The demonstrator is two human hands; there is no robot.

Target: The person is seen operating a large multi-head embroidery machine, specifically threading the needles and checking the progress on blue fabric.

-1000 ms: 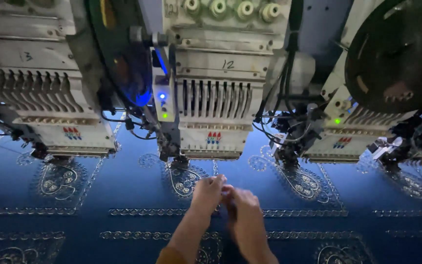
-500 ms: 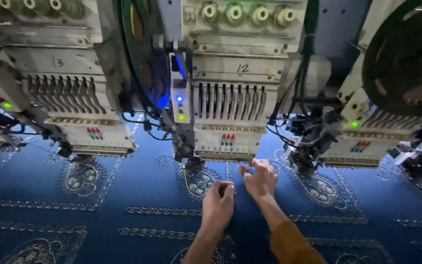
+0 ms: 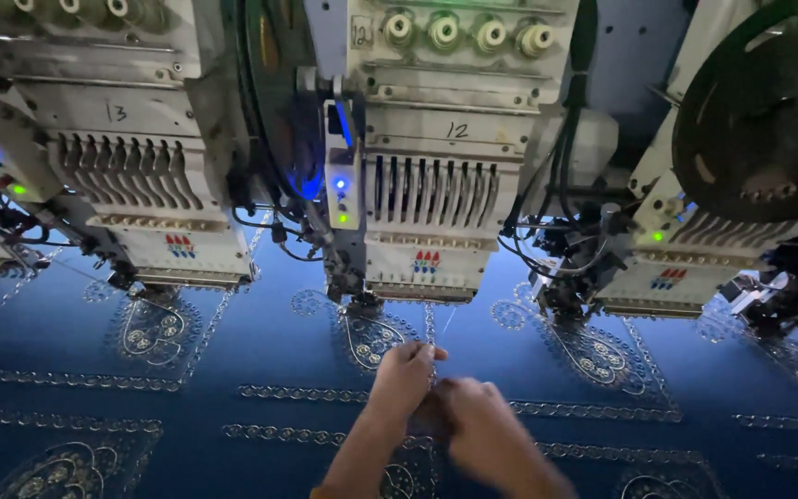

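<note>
My left hand (image 3: 405,372) is below the middle embroidery head (image 3: 431,199), its fingertips pinched on a thin glittering sequin strand (image 3: 430,325) that hangs from the head's needle area. Just right of it and closer to me, my right hand (image 3: 473,423) almost touches the left; it is blurred, with curled fingers, and I cannot tell what it holds. Both hands hover over the blue fabric (image 3: 260,342), beside a silver paisley motif (image 3: 369,339) stitched under the head.
Two more embroidery heads flank the middle one, one at the left (image 3: 145,194) and one at the right (image 3: 685,263). A large dark reel (image 3: 768,120) is at upper right. Cable bundles (image 3: 565,249) hang between heads. Silver border rows (image 3: 80,380) cross the fabric.
My right hand has drawn back from near the head and dropped beside my left hand. My left hand has risen and closed its fingers on the strand.
</note>
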